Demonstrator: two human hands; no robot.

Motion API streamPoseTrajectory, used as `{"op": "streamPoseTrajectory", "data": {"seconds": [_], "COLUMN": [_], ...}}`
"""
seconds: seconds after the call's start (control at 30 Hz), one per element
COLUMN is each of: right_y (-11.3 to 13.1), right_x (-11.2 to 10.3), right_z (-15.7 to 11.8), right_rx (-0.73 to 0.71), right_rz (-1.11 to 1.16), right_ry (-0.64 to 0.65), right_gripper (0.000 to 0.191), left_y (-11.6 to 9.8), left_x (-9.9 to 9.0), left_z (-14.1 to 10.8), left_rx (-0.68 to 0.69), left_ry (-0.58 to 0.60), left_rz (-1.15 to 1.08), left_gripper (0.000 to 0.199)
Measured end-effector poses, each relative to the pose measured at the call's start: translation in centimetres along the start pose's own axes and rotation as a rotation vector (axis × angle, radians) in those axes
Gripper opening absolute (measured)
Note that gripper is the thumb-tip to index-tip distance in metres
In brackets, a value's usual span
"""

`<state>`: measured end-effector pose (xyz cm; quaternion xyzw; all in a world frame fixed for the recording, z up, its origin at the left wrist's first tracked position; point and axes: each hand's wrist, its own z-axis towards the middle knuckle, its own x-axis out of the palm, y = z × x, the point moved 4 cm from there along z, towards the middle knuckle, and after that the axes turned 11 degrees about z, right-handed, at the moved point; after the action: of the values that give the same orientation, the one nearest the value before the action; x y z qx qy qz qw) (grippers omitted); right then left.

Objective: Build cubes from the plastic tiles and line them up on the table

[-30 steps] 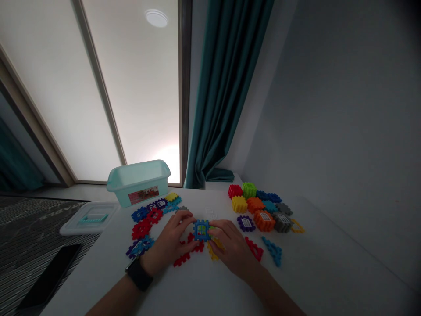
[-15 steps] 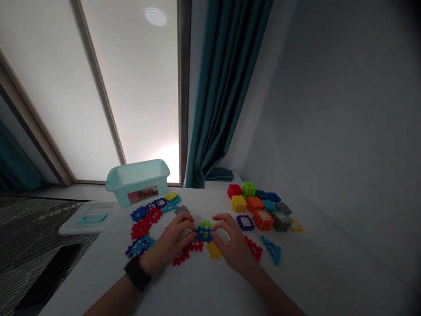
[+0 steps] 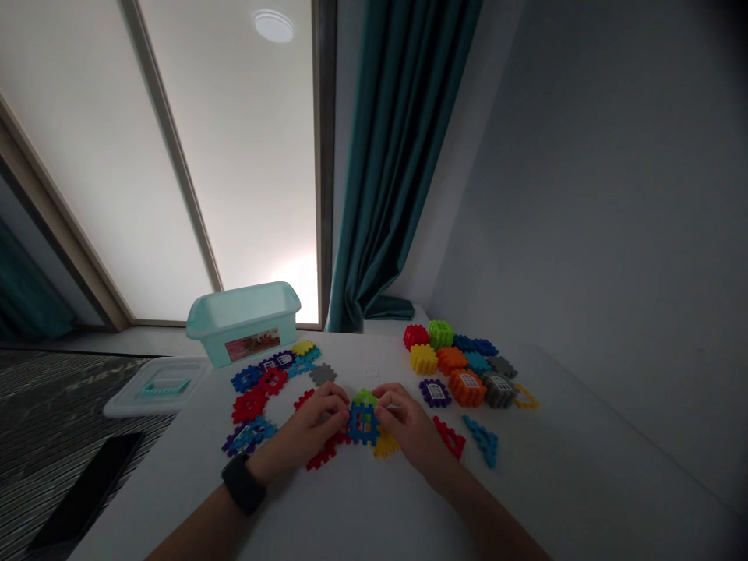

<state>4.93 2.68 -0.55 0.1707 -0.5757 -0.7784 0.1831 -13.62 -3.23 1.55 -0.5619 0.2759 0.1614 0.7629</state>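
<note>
The left hand [image 3: 309, 428] and right hand [image 3: 409, 425] pinch from either side a blue waffle-block tile [image 3: 362, 425], joined to a green tile [image 3: 365, 398], above the middle of the white table [image 3: 561, 452]. A red tile [image 3: 324, 456] lies beneath the left hand, a yellow tile [image 3: 386, 446] beside the right, and assembled coloured blocks [image 3: 467, 387] sit farther right.

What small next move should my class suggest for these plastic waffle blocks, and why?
Probably press the blue window panel firmly into the green block piece. The left hand and right hand are pinching the pair from both sides, and the join doesn't look fully seated. The orange cube nearby shows how closed-up pieces look.
</note>
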Motion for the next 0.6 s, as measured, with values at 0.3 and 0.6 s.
{"op": "streamPoseTrajectory", "data": {"seconds": [0.3,0.6], "right_y": [1.0,1.8], "right_x": [0.3,0.6], "right_z": [-0.2,-0.7], "right_rx": [-0.125,-0.432], "right_rz": [-0.24,-0.632], "right_ry": [0.034,0.075], "right_gripper": [0.016,0.011], "left_y": [-0.7,-0.8], "left_x": [-0.4,-0.7], "left_z": [-0.1,0.0], "left_rx": [0.006,-0.012], "left_ry": [-0.083,-0.094], "left_rz": [0.026,0.157], "left_gripper": [0.018,0.016]}}
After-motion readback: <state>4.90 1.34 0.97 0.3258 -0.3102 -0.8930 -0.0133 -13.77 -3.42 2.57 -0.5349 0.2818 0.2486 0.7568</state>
